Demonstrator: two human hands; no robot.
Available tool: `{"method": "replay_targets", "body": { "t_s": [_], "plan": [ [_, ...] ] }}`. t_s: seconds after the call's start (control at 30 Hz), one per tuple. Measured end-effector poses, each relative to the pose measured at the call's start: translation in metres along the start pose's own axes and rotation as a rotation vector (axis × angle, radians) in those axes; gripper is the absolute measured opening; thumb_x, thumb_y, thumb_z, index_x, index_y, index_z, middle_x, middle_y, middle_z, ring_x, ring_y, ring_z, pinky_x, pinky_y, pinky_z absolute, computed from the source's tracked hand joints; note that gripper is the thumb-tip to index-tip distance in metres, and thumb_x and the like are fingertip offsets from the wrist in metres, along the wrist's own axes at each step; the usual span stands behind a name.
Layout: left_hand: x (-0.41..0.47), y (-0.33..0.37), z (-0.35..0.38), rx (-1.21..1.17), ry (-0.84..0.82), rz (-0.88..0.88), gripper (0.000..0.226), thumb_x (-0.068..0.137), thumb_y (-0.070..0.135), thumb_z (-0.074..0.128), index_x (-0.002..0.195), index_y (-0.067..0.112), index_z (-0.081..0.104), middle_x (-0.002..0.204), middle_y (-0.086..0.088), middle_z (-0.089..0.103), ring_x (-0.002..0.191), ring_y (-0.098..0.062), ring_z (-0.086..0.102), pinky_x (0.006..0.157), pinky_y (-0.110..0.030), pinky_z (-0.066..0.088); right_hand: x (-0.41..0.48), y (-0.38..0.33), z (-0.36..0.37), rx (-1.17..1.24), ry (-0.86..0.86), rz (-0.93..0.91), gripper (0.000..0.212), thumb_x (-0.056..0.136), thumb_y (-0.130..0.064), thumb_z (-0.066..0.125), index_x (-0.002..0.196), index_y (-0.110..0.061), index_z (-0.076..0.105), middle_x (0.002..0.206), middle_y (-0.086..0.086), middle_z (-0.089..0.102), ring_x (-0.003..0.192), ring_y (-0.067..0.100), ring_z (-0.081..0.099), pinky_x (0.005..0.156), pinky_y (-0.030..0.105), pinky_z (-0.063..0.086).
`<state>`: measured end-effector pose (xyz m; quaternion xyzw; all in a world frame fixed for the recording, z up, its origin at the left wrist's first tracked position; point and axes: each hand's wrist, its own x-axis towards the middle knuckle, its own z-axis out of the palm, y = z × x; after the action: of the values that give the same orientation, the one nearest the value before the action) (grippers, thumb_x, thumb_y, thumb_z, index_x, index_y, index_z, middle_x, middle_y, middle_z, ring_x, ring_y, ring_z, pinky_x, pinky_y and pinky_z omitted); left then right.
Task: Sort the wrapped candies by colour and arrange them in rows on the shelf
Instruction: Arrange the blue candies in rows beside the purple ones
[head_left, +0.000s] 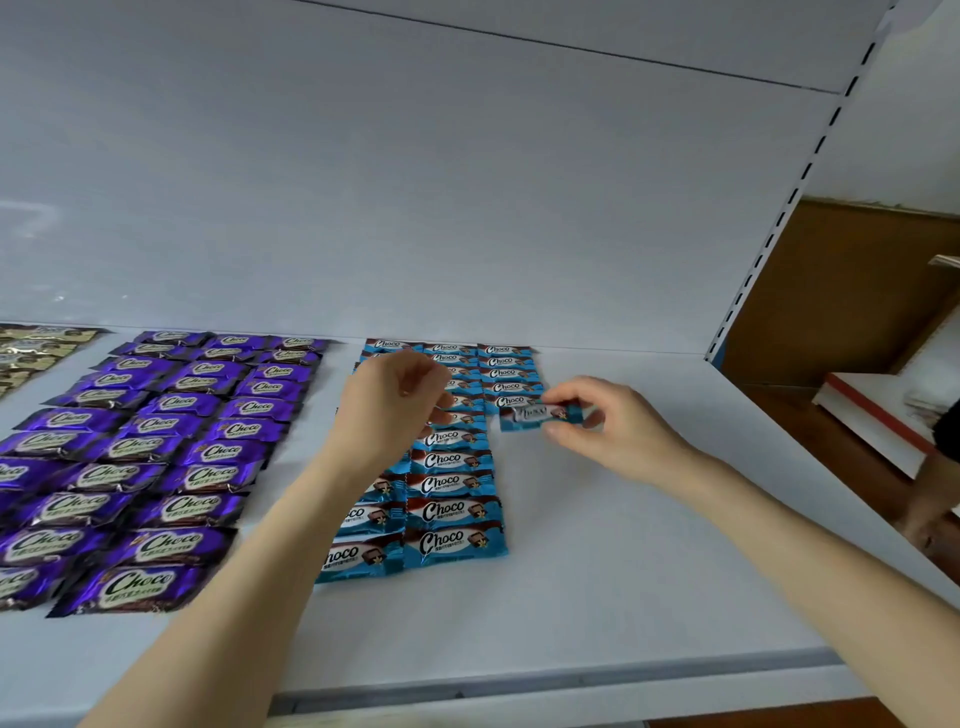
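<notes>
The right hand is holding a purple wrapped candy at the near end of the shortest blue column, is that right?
Not quite: the head view shows the right hand pinching a blue foil-wrapped candy, not purple, at the near end of the shortest column of blue candies.

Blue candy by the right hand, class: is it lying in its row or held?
Held. The right hand pinches the blue candy between thumb and fingers at the short blue row's near end.
</notes>
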<state>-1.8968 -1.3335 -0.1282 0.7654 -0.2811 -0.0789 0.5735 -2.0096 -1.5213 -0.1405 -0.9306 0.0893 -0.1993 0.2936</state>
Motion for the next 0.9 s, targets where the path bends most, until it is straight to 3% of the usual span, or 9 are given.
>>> {"method": "replay_targets", "body": {
  "t_s": [0.1, 0.17, 0.33, 0.67, 0.9],
  "plan": [
    [0.0, -0.005, 0.0, 0.325, 0.134, 0.226, 0.017, 0.092, 0.012, 0.054, 0.09, 0.002, 0.068, 0.08, -0.011, 0.069, 0.076, -0.029, 0.064, 0.072, -0.039, 0.052, -0.004, 0.016, 0.001, -0.261, -0.103, 0.002, 0.024, 0.08, -0.017, 0.069, 0.102, -0.009, 0.067, 0.092, 0.005, 0.061, 0.091, 0.021, 0.056, 0.072, 0.016, 0.036],
    [0.0, -0.008, 0.002, 0.43, 0.14, 0.311, 0.017, 0.092, 0.015, 0.056, 0.097, 0.004, 0.069, 0.09, -0.01, 0.069, 0.084, -0.027, 0.063, 0.078, -0.037, 0.05, -0.007, 0.017, 0.0, -0.289, -0.104, -0.025, 0.025, 0.08, -0.018, 0.068, 0.103, -0.009, 0.068, 0.096, 0.01, 0.062, 0.094, 0.022, 0.056, 0.08, 0.023, 0.038],
    [0.002, -0.011, 0.0, 0.666, 0.084, 0.276, 0.039, 0.092, 0.031, 0.056, 0.126, 0.012, 0.058, 0.126, -0.006, 0.06, 0.116, -0.023, 0.052, 0.096, -0.03, 0.036, -0.005, 0.013, 0.003, -0.256, -0.085, -0.067, 0.013, 0.084, -0.011, 0.064, 0.093, -0.008, 0.071, 0.089, 0.012, 0.064, 0.087, 0.025, 0.058, 0.079, 0.031, 0.041],
    [0.0, -0.01, -0.001, 0.712, 0.015, 0.238, 0.04, 0.094, 0.036, 0.051, 0.128, 0.015, 0.057, 0.124, -0.005, 0.059, 0.111, -0.021, 0.055, 0.09, -0.028, 0.041, 0.012, 0.011, 0.02, -0.252, -0.048, -0.07, 0.018, 0.086, -0.012, 0.062, 0.102, -0.008, 0.07, 0.099, 0.007, 0.063, 0.096, 0.02, 0.053, 0.077, 0.022, 0.035],
    [0.0, -0.01, -0.001, 0.704, -0.003, 0.233, 0.042, 0.094, 0.036, 0.05, 0.131, 0.016, 0.054, 0.128, -0.003, 0.058, 0.113, -0.017, 0.054, 0.089, -0.024, 0.04, 0.012, 0.016, 0.029, -0.271, 0.022, -0.099, 0.018, 0.086, -0.01, 0.061, 0.101, -0.008, 0.071, 0.099, 0.012, 0.064, 0.098, 0.029, 0.055, 0.079, 0.023, 0.035]
  ]
}}
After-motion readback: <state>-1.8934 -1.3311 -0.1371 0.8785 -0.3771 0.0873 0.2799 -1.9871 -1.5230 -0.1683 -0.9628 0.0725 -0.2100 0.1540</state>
